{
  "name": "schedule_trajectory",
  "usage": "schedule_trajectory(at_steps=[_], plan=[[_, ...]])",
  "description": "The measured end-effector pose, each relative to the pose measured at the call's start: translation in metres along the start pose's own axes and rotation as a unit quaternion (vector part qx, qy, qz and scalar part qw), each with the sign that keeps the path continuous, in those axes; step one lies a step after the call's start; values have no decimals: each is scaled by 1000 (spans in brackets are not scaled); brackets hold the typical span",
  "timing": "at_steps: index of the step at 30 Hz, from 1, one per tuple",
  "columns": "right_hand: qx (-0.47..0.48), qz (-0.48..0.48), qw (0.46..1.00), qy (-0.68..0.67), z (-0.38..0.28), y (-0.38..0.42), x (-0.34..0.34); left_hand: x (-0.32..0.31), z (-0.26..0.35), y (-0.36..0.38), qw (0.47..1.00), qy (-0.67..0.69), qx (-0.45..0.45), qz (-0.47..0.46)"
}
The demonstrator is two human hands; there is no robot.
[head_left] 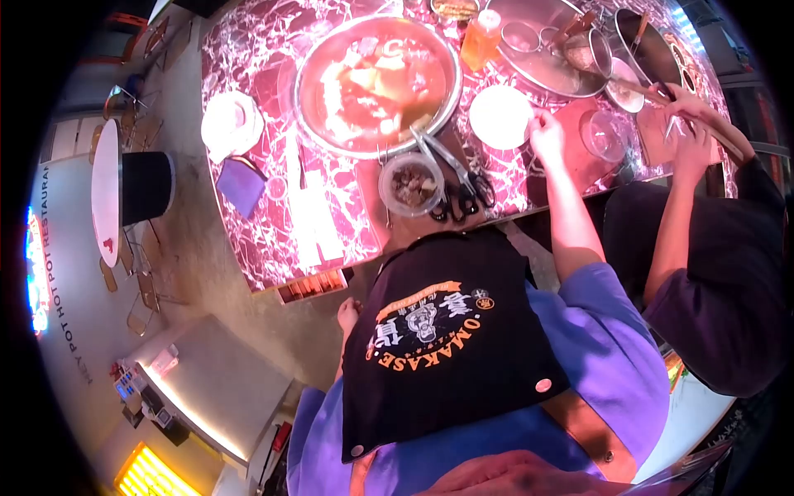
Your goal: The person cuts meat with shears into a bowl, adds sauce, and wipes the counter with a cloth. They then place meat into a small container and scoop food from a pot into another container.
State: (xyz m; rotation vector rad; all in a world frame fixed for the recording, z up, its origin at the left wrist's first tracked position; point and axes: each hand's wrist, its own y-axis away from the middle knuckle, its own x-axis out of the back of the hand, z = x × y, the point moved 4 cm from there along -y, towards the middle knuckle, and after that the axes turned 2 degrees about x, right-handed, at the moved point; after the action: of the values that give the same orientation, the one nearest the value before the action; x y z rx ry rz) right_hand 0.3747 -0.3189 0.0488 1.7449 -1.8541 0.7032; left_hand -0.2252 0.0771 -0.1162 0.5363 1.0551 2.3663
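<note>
My right hand (546, 136) reaches over the marbled table, its fingers closed at the right rim of a round white plate or bowl (499, 116); glare hides its detail. Down beside the apron hangs my left hand (349, 315), away from the table, its fingers too small to read. In front of me a clear plastic tub (407, 186) holds dark chopped pieces. Scissors or tongs (451, 157) with black handles lie against it. Behind the tub stands a wide metal basin (301, 116) with reddish broth and large pale pieces.
A co-worker's hands (691, 124) hold a long-handled tool at the right, near metal pans (571, 83). A clear bowl (605, 136) and an orange bottle (481, 41) stand nearby. White plates (231, 124) and a dark blue cloth-like item (240, 187) lie left.
</note>
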Motion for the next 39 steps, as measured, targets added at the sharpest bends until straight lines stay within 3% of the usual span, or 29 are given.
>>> schedule_trajectory(at_steps=[1,2,4,8,12,15,16,18,19,21,23,26,28,33,35,37,39], plan=[[-25,-19,999,-40,-2,-2,3,-1,-2,4,999,20,26,8],[-10,12,987,-161,14,-8,0,10,-14,-5,999,18,45,-18],[-93,21,941,-325,14,-7,18,15,-16,-3,999,13,34,-5],[-146,52,900,-408,6,1,65,24,-20,-10,999,33,38,-8],[-149,56,902,-401,7,19,70,3,17,15,995,-67,51,62],[-163,53,908,-381,13,30,54,-6,34,16,991,-121,-30,49],[-162,43,912,-373,13,31,47,-18,48,14,966,-244,-80,-43],[-157,19,920,-359,11,34,31,-43,91,24,930,-318,-83,-164],[-151,6,926,-347,9,34,25,-68,115,33,942,-268,-42,-196],[-126,-11,940,-317,14,30,14,-120,162,55,942,-202,-162,-213],[-94,-22,954,-285,26,20,2,-166,217,72,897,-317,-246,-186],[-105,-40,962,-248,37,17,-12,-219,227,50,925,-249,-245,-152],[-113,-51,963,-238,40,16,-19,-250,245,62,942,-189,-188,-203],[-135,-55,965,-216,32,16,-25,-277,234,49,942,-200,-194,-186],[-146,-66,955,-248,33,15,-28,-278,231,48,964,-105,-152,-188],[-151,-74,951,-258,37,14,-28,-281,232,52,960,-116,-156,-201],[-144,-84,954,-248,44,13,-29,-279,234,54,964,-124,-177,-154]])
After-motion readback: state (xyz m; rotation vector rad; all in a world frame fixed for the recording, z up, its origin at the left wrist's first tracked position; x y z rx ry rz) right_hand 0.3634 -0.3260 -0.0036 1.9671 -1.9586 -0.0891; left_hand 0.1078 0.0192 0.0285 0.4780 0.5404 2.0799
